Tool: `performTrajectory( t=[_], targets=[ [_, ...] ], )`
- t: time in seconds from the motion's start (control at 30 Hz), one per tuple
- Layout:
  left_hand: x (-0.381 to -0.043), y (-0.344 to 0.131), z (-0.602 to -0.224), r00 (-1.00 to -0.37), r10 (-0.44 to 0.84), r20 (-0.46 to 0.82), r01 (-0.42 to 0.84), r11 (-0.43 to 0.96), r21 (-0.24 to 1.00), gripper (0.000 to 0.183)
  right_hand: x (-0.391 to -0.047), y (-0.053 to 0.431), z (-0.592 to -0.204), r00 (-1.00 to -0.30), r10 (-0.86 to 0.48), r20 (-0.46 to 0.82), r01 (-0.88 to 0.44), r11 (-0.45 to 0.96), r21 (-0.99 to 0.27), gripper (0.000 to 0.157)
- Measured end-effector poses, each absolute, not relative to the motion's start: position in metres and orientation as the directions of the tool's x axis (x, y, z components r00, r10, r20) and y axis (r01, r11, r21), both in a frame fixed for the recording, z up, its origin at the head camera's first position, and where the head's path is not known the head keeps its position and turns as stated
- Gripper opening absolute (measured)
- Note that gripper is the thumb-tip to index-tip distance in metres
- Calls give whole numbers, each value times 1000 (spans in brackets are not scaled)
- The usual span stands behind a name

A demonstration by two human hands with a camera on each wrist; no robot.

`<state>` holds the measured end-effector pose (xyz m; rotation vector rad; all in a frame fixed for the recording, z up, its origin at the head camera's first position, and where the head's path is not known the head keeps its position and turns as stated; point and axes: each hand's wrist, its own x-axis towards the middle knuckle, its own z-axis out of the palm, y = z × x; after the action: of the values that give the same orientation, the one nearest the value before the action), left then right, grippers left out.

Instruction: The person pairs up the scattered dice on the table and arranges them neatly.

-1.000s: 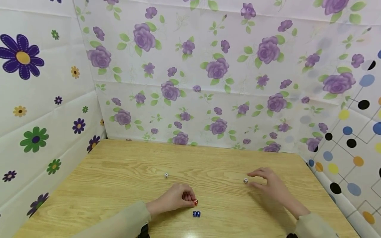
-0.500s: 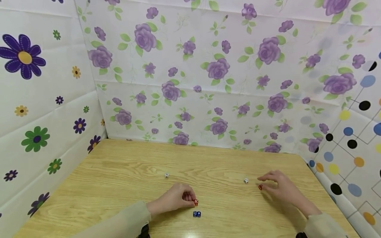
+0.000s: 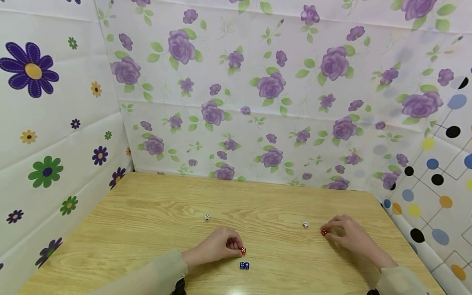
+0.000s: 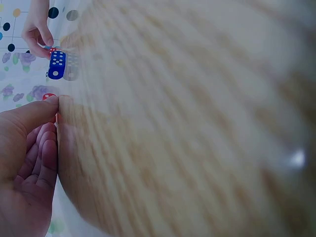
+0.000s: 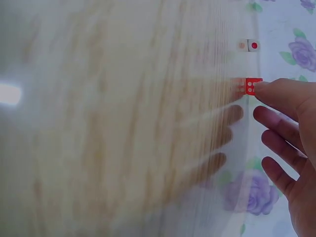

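Note:
In the head view my left hand [image 3: 219, 245] pinches a red die [image 3: 243, 251] at the table's middle. Just in front of that die, two blue dice [image 3: 244, 265] lie side by side. The left wrist view has my thumb against the red die [image 4: 48, 97], with the blue dice [image 4: 57, 64] beyond. On the right, my right hand [image 3: 348, 234] has a second red die [image 3: 323, 232] between thumb and forefinger, close at the tabletop. Its six-dotted face shows in the right wrist view, where the other fingers of my right hand [image 5: 291, 133] are spread loosely.
One white die [image 3: 305, 225] rests just left of the right hand, another white die [image 3: 207, 217] farther left and back. The wood-grain table [image 3: 162, 205] meets a purple-flowered cloth [image 3: 250, 135] behind, with patterned cloths at both sides.
My right hand has shifted right, away from the white die, and its thumb and forefinger have come together on the red die. My left hand stays in place on its red die.

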<state>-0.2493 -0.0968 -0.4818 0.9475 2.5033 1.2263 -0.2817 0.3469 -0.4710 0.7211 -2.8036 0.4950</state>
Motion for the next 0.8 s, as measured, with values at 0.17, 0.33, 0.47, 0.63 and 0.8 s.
performTrajectory(
  t=[0.17,0.33,0.47,0.63,0.8],
  targets=[
    [-249,-97,-482,-775,623,104,462,447,766,7,-282,347,-470,-870,-422,255,-484,831,-275,21],
    [-249,-98,-482,-776,621,106,461,445,767,8,-283,347,-473,-863,-423,276,-495,818,-294,21],
    [-249,-98,-482,-776,621,109,467,451,761,8,-283,344,-476,-864,-426,268,-498,801,-333,17],
    [-249,-98,-482,-774,623,116,475,449,757,9,-282,338,-476,-886,-409,217,-463,802,-377,15],
    [-249,-98,-483,-765,629,135,496,443,747,9,-280,324,-475,-890,-407,207,-457,803,-384,13]
  ],
)
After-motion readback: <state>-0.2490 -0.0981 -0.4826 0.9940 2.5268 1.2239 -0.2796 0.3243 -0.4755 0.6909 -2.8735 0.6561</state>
